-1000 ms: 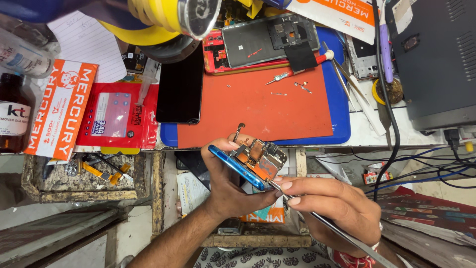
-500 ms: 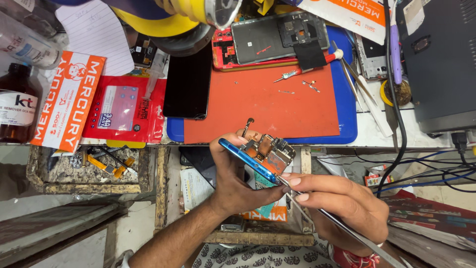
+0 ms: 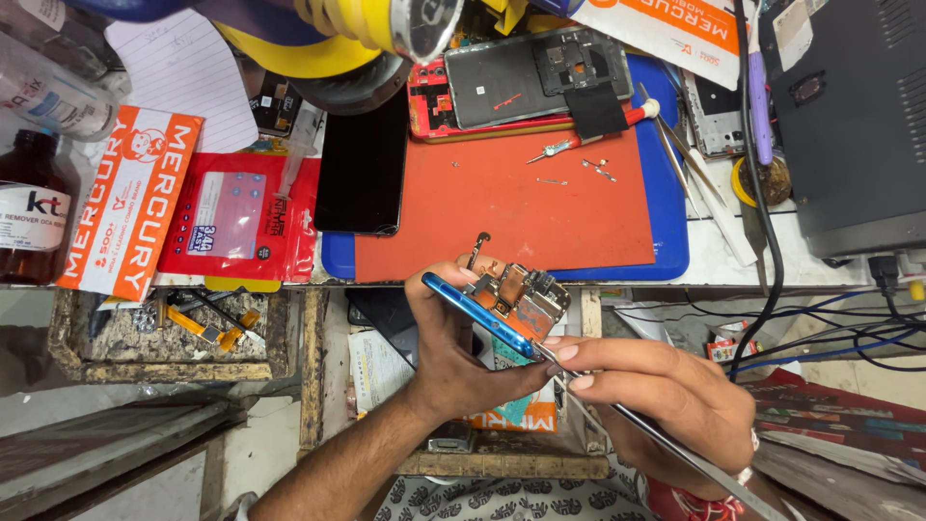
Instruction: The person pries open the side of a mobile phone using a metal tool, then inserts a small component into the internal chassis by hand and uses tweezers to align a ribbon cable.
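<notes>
Hands, opened phone barely shifted since half second ago; grip unchanged. Left hand (image 3: 453, 362) closed around blue-edged opened phone (image 3: 502, 304), tilted, circuit boards exposed. Right hand (image 3: 666, 396) pinches thin metal tweezers (image 3: 656, 434), tip at phone's lower edge. Beyond hands: orange work mat (image 3: 511, 207). Far left of left hand: orange-white slanted package (image 3: 130, 212), red flat packet (image 3: 236, 217) beside it, brown labelled bottle (image 3: 29, 207).

Both hands have carried the opened blue phone (image 3: 502, 307) slightly rightward.
</notes>
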